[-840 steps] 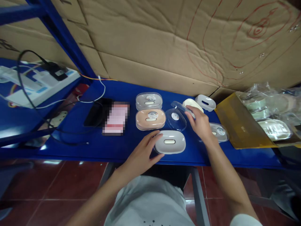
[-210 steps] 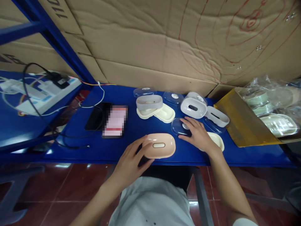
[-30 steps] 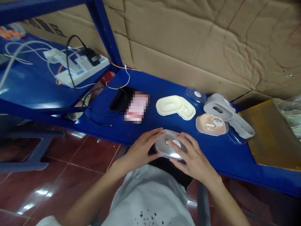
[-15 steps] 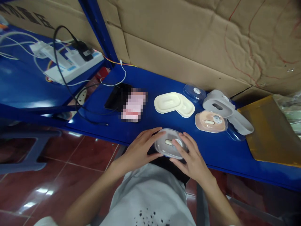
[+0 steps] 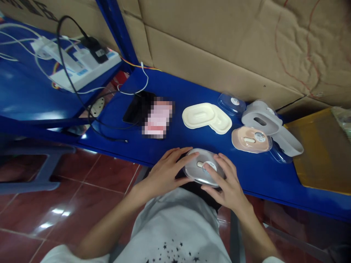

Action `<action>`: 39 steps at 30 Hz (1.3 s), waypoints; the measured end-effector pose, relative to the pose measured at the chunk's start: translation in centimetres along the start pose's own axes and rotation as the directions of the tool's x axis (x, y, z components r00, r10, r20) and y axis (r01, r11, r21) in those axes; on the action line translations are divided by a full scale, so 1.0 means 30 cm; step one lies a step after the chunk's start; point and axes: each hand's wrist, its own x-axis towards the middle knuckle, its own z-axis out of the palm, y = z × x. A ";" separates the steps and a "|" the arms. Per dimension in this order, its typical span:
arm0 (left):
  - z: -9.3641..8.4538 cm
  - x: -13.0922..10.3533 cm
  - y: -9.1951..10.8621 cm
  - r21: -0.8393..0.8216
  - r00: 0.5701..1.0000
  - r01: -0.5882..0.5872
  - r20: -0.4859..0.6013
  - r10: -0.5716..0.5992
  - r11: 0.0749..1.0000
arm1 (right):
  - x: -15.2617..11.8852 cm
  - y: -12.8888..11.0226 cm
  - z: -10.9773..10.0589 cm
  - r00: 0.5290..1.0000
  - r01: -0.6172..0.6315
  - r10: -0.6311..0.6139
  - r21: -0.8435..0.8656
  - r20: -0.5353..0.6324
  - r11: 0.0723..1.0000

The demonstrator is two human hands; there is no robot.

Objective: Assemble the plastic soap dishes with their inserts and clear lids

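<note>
A grey oval case (image 5: 193, 168) under a clear cover, with a round label, is between my hands at the front edge of the blue table. My left hand (image 5: 167, 173) grips its left end, thumb at the near side and fingers over the far side. My right hand (image 5: 226, 180) holds the right end, one finger on the label. Beyond it lie two cream oval trays (image 5: 199, 115), one overlapping the other. To their right is a peach case (image 5: 249, 140) with a clear cover. Grey oval parts (image 5: 261, 118) and a clear lid (image 5: 231, 104) are behind it.
A phone (image 5: 157, 118) with a blurred screen lies at the left of the blue table (image 5: 175, 82). A power strip (image 5: 79, 78) with cables stands on the left shelf. A yellow-brown box (image 5: 320, 153) is at the right, and cardboard (image 5: 214, 44) lines the back.
The view has shifted slightly, so the table's objects appear a little further right. Both hands keep their hold on the grey case, which seems slightly more tilted.
</note>
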 end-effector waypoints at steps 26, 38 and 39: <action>-0.040 -0.079 0.042 0.296 0.943 -0.029 -0.308 0.124 0.955 | 0.439 0.247 -0.014 0.989 0.040 -0.003 -0.252 0.145 0.967; -0.036 0.170 -0.013 0.395 0.899 0.161 -0.437 0.030 0.905 | -0.073 -0.019 -0.109 0.998 -0.049 0.056 -0.177 0.034 0.983; -0.033 0.194 -0.001 0.399 0.897 0.168 -0.441 0.028 0.902 | -0.075 -0.015 -0.108 0.998 -0.041 0.048 -0.134 0.045 0.990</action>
